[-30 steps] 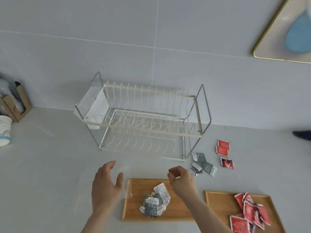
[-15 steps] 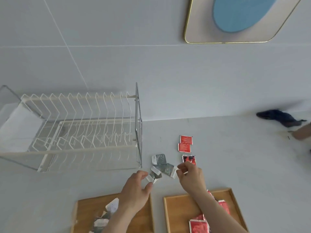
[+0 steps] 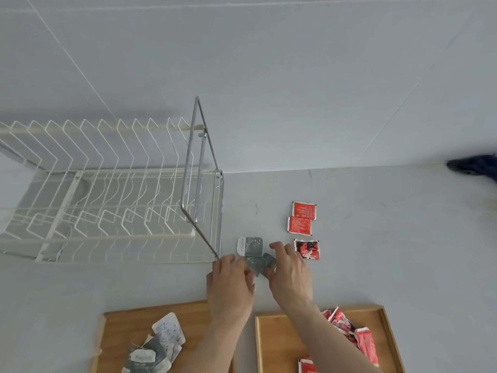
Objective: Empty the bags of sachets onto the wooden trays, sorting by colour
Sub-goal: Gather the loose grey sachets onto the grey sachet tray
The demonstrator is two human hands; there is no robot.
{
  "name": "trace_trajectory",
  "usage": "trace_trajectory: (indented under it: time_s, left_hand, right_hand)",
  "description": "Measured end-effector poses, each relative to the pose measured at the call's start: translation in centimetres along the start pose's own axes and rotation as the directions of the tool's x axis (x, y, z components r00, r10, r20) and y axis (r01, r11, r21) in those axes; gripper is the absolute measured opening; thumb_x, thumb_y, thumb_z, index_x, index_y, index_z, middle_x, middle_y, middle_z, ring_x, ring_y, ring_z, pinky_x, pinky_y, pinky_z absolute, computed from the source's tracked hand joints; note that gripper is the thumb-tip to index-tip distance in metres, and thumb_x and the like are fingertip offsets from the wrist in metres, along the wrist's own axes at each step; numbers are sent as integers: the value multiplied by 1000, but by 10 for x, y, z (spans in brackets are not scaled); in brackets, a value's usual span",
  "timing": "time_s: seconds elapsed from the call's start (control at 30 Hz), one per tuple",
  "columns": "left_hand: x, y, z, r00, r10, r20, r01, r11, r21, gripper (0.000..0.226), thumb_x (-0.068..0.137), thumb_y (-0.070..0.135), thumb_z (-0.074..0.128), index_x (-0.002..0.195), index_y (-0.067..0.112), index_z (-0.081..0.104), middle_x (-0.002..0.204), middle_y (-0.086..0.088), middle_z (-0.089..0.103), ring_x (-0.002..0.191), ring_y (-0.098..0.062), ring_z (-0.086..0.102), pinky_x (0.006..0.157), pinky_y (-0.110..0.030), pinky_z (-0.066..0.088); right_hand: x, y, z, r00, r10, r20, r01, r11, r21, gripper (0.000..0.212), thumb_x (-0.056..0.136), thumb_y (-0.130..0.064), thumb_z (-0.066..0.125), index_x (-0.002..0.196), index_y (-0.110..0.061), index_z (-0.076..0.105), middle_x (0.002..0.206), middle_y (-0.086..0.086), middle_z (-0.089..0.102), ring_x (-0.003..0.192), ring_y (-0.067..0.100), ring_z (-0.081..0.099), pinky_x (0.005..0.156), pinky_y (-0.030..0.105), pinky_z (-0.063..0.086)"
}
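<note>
Sachet print too blurred to read; left hand (image 3: 231, 281) and right hand (image 3: 290, 270), reaching forward, both pinch grey sachets (image 3: 258, 261) on the counter (image 3: 376, 265)

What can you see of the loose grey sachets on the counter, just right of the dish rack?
The grey sachets are a small cluster of flat foil-like packets, dark grey with pale speckles, one showing a white printed end. They lie on the pale counter beside the dish rack, off both trays. The far one lies flat and untouched; the near ones are pinched between the left hand and right hand. The exact count is hidden by the fingers. Three red sachets lie apart to their right.
</note>
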State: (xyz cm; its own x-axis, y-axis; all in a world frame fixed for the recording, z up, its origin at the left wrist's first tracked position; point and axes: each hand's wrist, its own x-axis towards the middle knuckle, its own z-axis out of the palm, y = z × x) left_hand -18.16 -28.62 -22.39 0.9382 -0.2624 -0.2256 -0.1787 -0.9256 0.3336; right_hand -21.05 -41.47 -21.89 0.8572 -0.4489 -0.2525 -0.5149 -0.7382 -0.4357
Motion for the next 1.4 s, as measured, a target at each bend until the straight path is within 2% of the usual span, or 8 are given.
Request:
trace_trajectory:
  time_s: [0.17,0.37,0.5,0.63,0.87,1.0,1.27,1.4]
  left_hand:
    - [5,3,4,1000,0,10,0,998,64,36,83,29,70,113,31,51,110,8,63,110,-18,56,92,-34,43]
    - [7,6,-2,1000,8,12,-4,962,-272,26,93,24,65,118,26,58,109,6,64,99,-16,64,88,-35,54]
    - [-2,-13,-8,997,82,-9,-82,957,-279,10,93,35,60,98,26,61,94,11,51,86,-12,57,76,-25,47]
    - [-9,-32,-6,983,153,104,-151,988,-33,24,89,44,57,106,28,62,119,12,50,116,-12,46,97,-28,39]
    - [-14,-25,0,977,181,112,-184,983,17,29,91,34,65,116,31,52,113,7,57,109,-17,51,96,-30,38]
    - [-11,-25,-7,980,177,87,-153,961,-231,22,90,25,70,95,34,50,94,13,51,77,-4,51,67,-13,35]
    - [-20,-72,-48,998,-52,26,57,793,-606,44,73,25,86,92,40,50,91,19,65,85,6,62,60,-10,50]
    - [-37,-120,-62,988,-128,86,154,774,-614,55,70,24,91,97,41,46,96,17,64,73,-1,68,53,-10,53]
  right_hand:
    - [-2,8,2,990,142,-8,-140,982,130,39,90,-19,72,126,-20,57,113,3,71,105,26,66,79,39,55]
    - [17,13,-20,977,188,-103,-138,919,370,10,90,-26,73,94,-16,74,94,2,73,88,25,66,67,30,41]
    - [41,-5,-25,998,-64,10,56,932,359,12,90,-26,73,99,-18,77,121,-1,67,118,21,59,87,30,43]
    - [49,-22,-9,936,-272,224,246,959,138,16,90,-23,73,104,-19,79,157,4,46,151,26,30,117,40,33]
    - [29,-21,16,976,-213,45,211,977,40,11,82,-4,71,90,-10,74,108,6,68,100,30,58,70,34,45]
    - [25,-13,7,997,-17,-72,35,969,246,8,81,-6,78,82,-8,70,87,6,69,79,24,60,59,27,44]
    - [-8,-39,-5,984,158,87,-179,795,580,25,77,-12,80,79,-32,66,82,-10,71,68,12,65,53,16,46]
    - [-41,-66,14,985,91,148,-162,794,586,25,73,-8,81,82,-28,68,82,-5,71,80,14,67,70,26,50]
